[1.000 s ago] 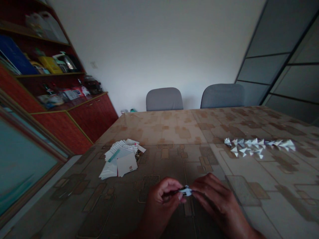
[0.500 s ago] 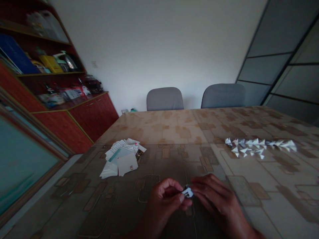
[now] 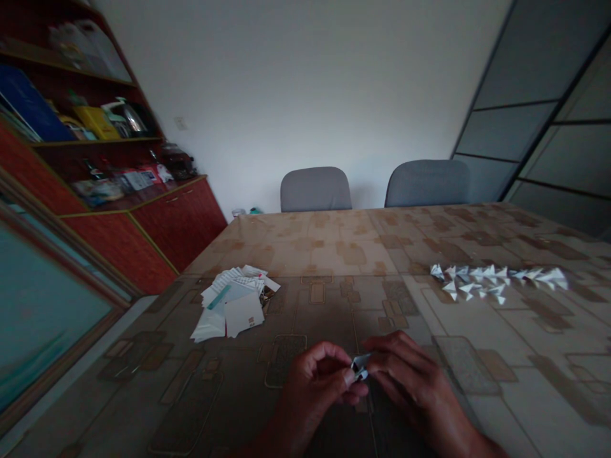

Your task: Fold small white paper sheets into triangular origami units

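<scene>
In the head view, you have a small folded paper piece (image 3: 361, 367) at the lower centre of the frame, above the patterned desk (image 3: 334, 245). Your left hand (image 3: 319, 380) has its grip nearly closed, the thumb and fingers pinching the piece at its left side. The piece lies right between those fingertips and sticks out toward your right hand (image 3: 414, 381). That hand's fingers are bent close together at the piece's right side, its grip narrow; whether they pinch the piece or only touch it, you cannot tell.

Your fingers cover part of the piece, and its folds are small and dim, so its exact shape is hard to make out. Your forearms are cut off by the bottom edge.

Left of centre on the desk lies a loose pile of paper sheets (image 3: 243, 313), overlapping so that the lower ones are mostly hidden. At the right of the frame sit rows of pointed folded papers (image 3: 491, 275), too blurred to count surely. Two grey chairs (image 3: 316, 189) stand behind the far edge, their lower parts hidden by the desk.
</scene>
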`<state>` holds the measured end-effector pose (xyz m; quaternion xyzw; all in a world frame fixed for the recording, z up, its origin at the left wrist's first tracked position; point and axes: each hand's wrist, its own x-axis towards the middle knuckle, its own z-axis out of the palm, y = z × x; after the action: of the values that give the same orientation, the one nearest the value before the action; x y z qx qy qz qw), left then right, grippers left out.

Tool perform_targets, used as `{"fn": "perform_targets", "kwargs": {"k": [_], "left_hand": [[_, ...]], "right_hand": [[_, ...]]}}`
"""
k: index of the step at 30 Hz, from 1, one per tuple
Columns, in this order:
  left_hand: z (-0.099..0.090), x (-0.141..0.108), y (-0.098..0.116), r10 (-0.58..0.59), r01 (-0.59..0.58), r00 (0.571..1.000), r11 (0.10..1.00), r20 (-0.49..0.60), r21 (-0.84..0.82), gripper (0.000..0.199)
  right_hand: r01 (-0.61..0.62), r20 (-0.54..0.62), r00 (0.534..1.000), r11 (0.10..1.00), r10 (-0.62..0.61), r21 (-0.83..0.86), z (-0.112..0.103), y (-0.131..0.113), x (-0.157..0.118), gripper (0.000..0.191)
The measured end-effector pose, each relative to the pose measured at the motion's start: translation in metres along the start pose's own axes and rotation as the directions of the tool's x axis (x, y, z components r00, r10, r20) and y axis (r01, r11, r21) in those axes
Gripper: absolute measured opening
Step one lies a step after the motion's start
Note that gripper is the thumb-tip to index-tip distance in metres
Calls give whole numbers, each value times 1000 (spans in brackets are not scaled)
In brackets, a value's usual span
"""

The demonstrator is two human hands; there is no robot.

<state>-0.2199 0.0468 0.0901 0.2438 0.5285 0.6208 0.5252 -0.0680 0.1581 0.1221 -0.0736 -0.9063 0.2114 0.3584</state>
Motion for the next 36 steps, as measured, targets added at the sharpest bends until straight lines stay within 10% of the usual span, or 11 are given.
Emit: {"fn": "perform_targets", "kwargs": {"k": [9,15,24,36], "left_hand": [[-2,0,1,19,-19,1000,1000,-5,20,47],[2,-4,4,262,-254,965,945,-14,208,26],[-3,-11,8,543,-509,812,477,216,716,14],[0,-3,0,317,-272,948,858,-34,435,22]], "right_hand": [[-3,39,999,1000,2,26,3,3,-4,17],[-227,57,974,937,220,264,4,-2,-4,10],[-531,213,833,632,510,564,26,0,-10,23],[-571,257,809,605,528,555,26,0,-12,24]]}}
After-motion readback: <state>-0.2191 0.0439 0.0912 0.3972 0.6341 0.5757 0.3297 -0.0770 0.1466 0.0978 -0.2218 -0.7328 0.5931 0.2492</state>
